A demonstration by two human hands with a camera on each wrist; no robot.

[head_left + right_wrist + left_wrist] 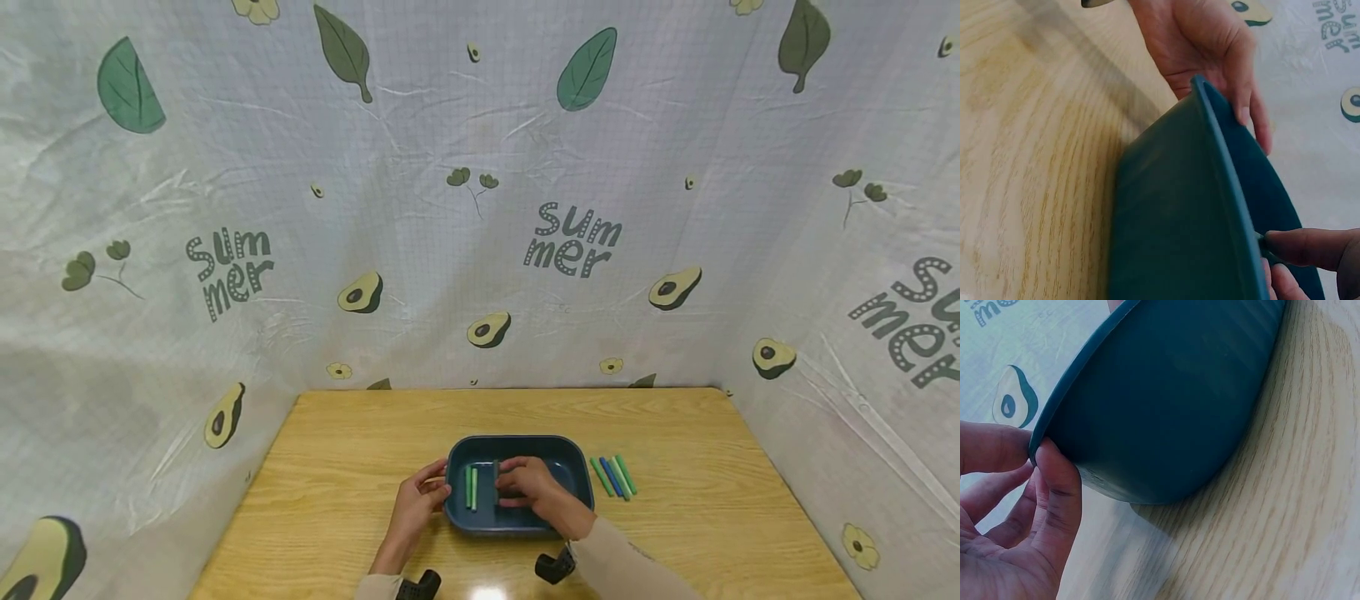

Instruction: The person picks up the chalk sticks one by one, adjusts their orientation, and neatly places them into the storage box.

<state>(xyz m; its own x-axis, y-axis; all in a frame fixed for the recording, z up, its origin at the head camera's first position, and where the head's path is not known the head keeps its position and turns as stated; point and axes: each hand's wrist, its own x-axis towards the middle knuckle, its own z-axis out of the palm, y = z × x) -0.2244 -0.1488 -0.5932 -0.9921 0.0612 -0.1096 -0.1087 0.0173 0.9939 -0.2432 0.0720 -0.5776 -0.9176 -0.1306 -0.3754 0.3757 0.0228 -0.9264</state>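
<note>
L grip pinching tray rim, tray's L end. R grip inside tray, pinching stick, R of 2 greenish sticks. Tray approx mid-bench, btwn L/R edges.

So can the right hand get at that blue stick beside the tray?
Probably yes: nothing covers the blue stick on the table, though green sticks flank it closely. The right hand is inside the tray pinching another stick, so it would likely need freeing first.
</note>
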